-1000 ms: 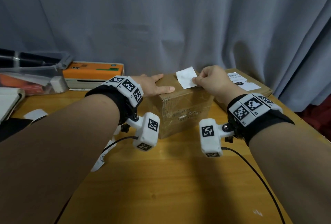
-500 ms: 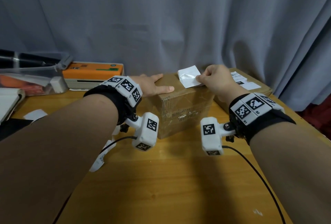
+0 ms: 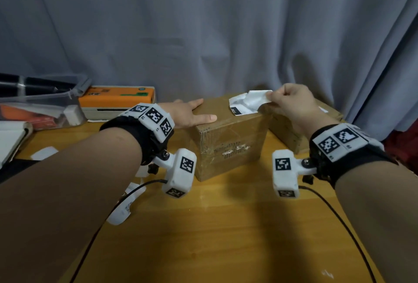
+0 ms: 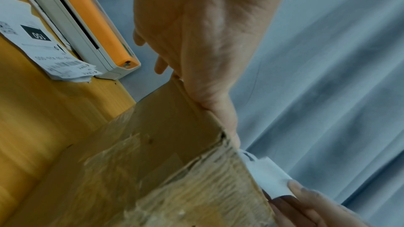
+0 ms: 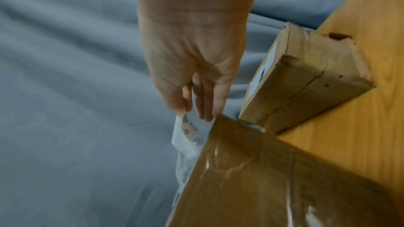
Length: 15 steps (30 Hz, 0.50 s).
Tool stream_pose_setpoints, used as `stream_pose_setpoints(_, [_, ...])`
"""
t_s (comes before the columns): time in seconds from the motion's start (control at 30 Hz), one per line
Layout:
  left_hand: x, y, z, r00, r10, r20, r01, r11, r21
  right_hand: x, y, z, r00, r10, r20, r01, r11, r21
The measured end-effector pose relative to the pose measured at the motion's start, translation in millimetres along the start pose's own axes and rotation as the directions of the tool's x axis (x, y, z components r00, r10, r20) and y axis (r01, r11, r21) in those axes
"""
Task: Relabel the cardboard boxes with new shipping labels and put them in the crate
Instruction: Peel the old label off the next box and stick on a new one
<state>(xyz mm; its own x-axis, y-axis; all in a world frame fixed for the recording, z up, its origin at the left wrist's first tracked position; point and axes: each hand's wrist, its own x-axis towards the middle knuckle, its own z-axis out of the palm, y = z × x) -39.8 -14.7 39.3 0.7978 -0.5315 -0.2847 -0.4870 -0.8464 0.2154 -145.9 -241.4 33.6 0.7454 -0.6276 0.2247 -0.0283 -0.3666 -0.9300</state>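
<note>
Since a second ago the white label (image 3: 246, 101) has come up off the top of the cardboard box (image 3: 228, 138), now crumpled and lifted, one printed corner still stuck down. The right hand (image 3: 291, 104) pinches its free edge, grip closed on the paper. The left hand (image 3: 192, 114) stays flat, fingers straight, pressing the box top. The box stands mid-counter (image 3: 217, 226), a second box (image 3: 291, 133) just beside its right face; bare wood lies in front.

makeshift packing desk: label printer (image 3: 117, 99), cardboard boxes (image 3: 230, 138), grey curtain (image 3: 203, 29).
</note>
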Motion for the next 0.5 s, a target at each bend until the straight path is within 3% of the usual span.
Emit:
stream_pose_setpoints(0.17, [-6, 1, -1, 1.000, -0.004, -0.027, 0.005, 1.000, 0.023, -8, -8, 15, 0.975, -0.205, 0.092, 0.212, 0.974, -0.082])
stream_pose_setpoints(0.3, [-9, 8, -5, 0.983, 0.121, -0.137, -0.109, 0.990, 0.089, -7, -17, 15, 0.892, -0.386, 0.236, 0.440, 0.860, -0.257])
stream_pose_setpoints(0.4, [-15, 25, -7, 0.961, 0.212, -0.176, -0.181, 0.967, 0.179, -6, -23, 14, 0.865, -0.386, 0.321, 0.490, 0.789, -0.372])
stream_pose_setpoints(0.5, [-19, 38, 0, 0.972, 0.207, -0.111, -0.176, 0.954, 0.245, -8, -31, 15, 0.887, -0.357, 0.292, 0.452, 0.802, -0.392])
